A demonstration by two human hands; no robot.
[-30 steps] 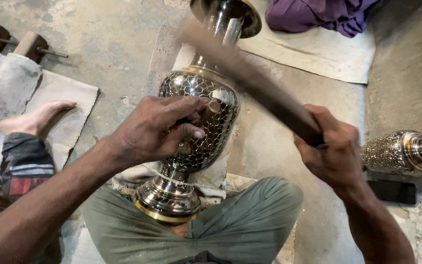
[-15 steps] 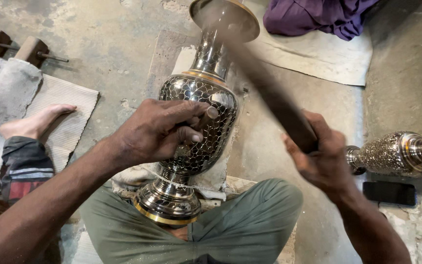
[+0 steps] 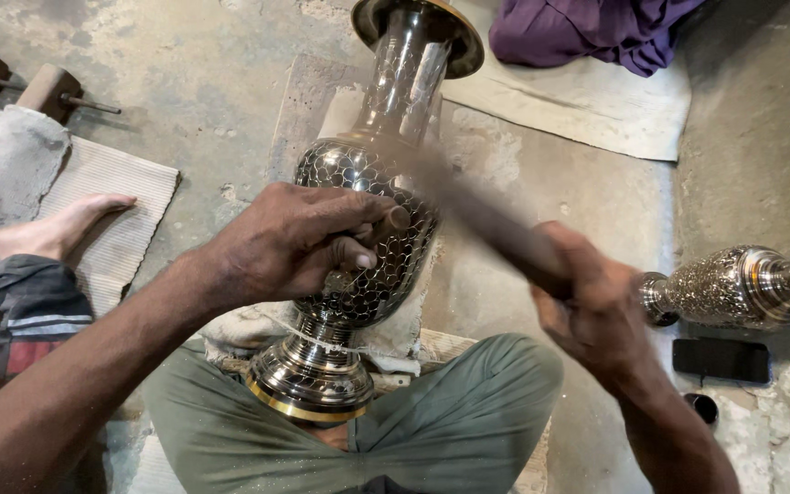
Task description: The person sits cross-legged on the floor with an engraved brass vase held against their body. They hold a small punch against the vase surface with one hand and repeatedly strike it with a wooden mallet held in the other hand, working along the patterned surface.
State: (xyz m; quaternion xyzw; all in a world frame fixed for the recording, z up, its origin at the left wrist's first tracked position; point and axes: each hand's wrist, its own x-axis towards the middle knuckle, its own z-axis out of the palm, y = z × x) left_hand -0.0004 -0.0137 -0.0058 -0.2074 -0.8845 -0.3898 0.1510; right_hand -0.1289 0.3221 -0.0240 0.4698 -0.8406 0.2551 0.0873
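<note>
The engraved metal vase (image 3: pixel 368 229) lies tilted at frame centre, the left hand (image 3: pixel 299 240) closed around a small tool pressed to its belly. The right hand (image 3: pixel 596 306) grips a wooden mallet (image 3: pixel 486 224), now swung lower onto the tool than half a second ago. A second vase (image 3: pixel 733 285) lies at right.

Rough concrete floor (image 3: pixel 212 82), pale mats (image 3: pixel 587 110)

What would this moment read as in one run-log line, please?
left hand: on engraved silver metal vase | right hand: gripping blurred dark stick | vase: tilted on lap
</note>
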